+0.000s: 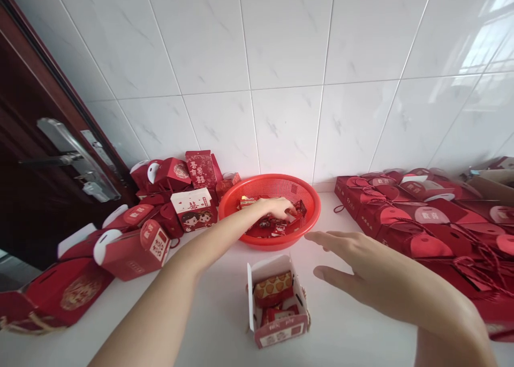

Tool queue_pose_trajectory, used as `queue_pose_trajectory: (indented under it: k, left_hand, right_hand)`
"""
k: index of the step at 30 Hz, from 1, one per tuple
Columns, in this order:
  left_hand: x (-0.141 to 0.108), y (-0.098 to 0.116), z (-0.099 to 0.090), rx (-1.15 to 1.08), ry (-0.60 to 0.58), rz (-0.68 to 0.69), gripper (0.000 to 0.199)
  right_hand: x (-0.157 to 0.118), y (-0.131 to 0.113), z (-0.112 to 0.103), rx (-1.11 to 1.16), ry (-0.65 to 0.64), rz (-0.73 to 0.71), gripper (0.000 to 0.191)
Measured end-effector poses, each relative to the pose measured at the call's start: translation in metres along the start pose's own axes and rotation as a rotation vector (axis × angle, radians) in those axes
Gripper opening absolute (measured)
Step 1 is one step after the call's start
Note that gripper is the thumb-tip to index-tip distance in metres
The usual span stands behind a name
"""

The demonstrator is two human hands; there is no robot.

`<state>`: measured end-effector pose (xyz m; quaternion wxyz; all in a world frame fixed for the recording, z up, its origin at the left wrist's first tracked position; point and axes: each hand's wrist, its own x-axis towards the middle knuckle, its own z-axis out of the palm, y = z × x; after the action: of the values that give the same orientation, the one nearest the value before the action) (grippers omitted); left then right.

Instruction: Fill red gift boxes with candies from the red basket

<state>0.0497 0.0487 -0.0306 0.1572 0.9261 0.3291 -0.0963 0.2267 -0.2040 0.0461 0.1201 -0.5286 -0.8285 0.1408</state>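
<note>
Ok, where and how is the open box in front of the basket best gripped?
Likely low on the box, by its left and right walls, from both sides at once: it stands upright, top open with packets inside, so reaching from above could disturb them.

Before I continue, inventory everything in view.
Basket: 1, red, centre
Packets: several, mostly red, in basket
Open box: 1, red-white, before basket
More packets: several, mostly red, in open box
Boxes: many, mostly red, left
More boxes: many, mostly red, right
Carton: 1, brown, right
Door: 1, dark red, left
Door handle: 1, silver, left
Wall: 1, white, behind
Tabletop: 1, white, beneath
Left hand: 1, bare, in basket
Right hand: 1, bare, right of open box
</note>
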Motion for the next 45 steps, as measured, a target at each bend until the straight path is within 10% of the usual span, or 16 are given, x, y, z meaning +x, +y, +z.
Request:
queue_pose_trajectory:
  k: [7,21,27,30,34,45]
  left_hand:
    - [-0.016,-0.015,-0.013,-0.039,0.000,-0.124,0.014]
    - [-0.061,-0.049,-0.033,-0.178,0.124,-0.111,0.030]
    - [-0.083,-0.053,-0.023,-0.169,-0.203,-0.197,0.024]
    - [-0.085,-0.051,-0.012,-0.142,-0.332,-0.253,0.044]
    - [-0.083,-0.051,-0.009,-0.067,-0.211,-0.311,0.078]
    - [-0.076,-0.043,0.025,-0.051,-0.197,-0.268,0.023]
  right_hand:
    - [-0.001,0.002,0.001,-0.003,0.018,-0.007,0.044]
    - [-0.003,0.011,0.005,-0.034,0.018,0.026,0.048]
    - [-0.003,0.013,0.006,-0.041,0.021,0.031,0.050]
    - [-0.002,0.013,0.007,-0.041,0.012,0.035,0.050]
    - [0.000,0.011,0.007,-0.029,0.006,0.029,0.049]
    - [0.001,0.004,0.003,-0.005,0.017,0.011,0.045]
